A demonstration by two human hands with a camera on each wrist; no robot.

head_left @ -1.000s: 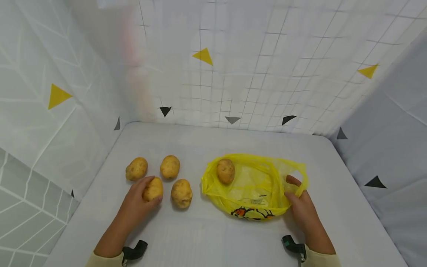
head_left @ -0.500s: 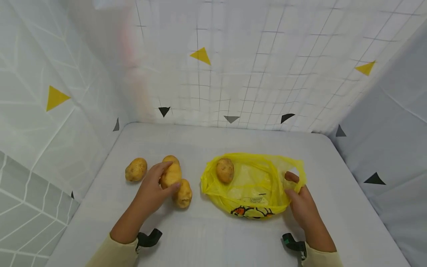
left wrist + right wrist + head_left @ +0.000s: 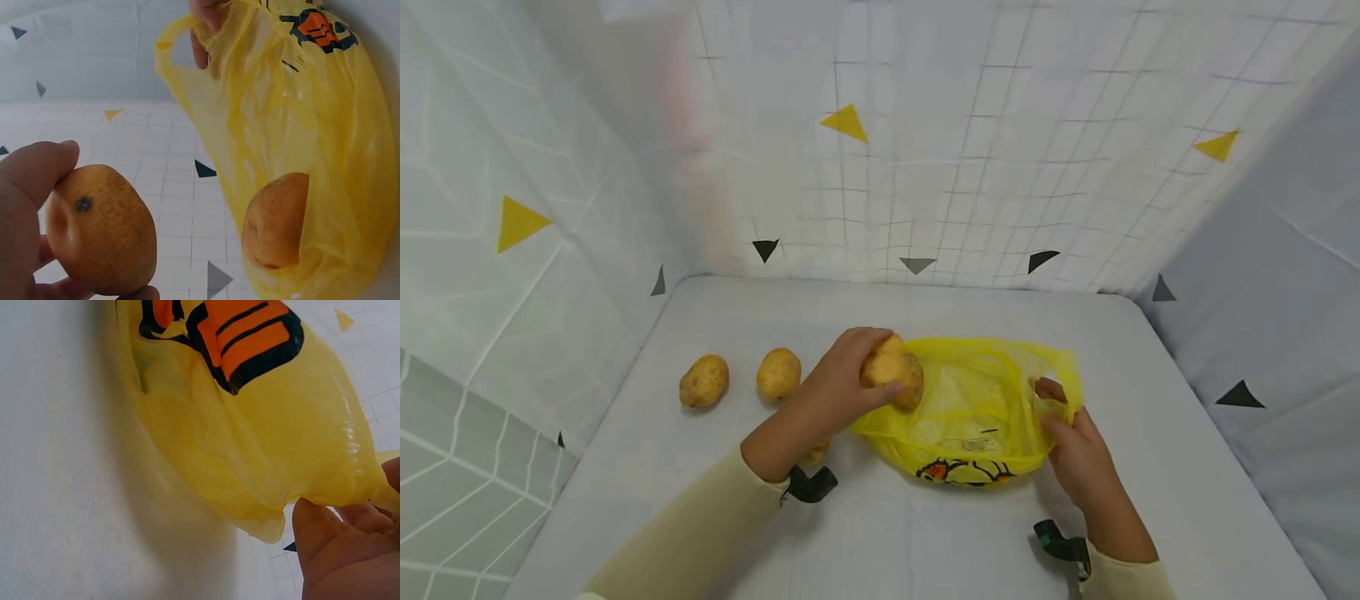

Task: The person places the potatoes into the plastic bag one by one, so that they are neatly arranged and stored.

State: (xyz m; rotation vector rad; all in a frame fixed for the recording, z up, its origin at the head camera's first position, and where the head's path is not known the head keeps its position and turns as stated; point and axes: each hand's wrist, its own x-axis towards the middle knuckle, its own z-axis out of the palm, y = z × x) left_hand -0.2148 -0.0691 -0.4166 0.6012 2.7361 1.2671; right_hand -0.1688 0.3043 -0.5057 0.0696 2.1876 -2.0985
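Note:
My left hand (image 3: 831,385) grips a potato (image 3: 106,231) between thumb and fingers, at the left edge of the yellow plastic bag (image 3: 970,400). In the left wrist view this potato is apart from the bag. A second potato (image 3: 275,222) lies inside the bag, partly behind its film; in the head view it is half covered by the held one. My right hand (image 3: 1078,454) pinches the bag's right side by its handle, and the bag's mouth gapes upward. Orange and black print (image 3: 244,337) shows on the bag in the right wrist view.
Two potatoes stand on the white table (image 3: 925,542) at the left, a far-left potato (image 3: 704,381) and a nearer potato (image 3: 778,374). Another potato (image 3: 815,453) is mostly hidden under my left wrist. White fabric walls (image 3: 925,167) enclose the table's back and sides.
My left hand has lifted a potato from the group at the left and carried it rightward to the bag. My right hand keeps its grip on the bag, almost still.

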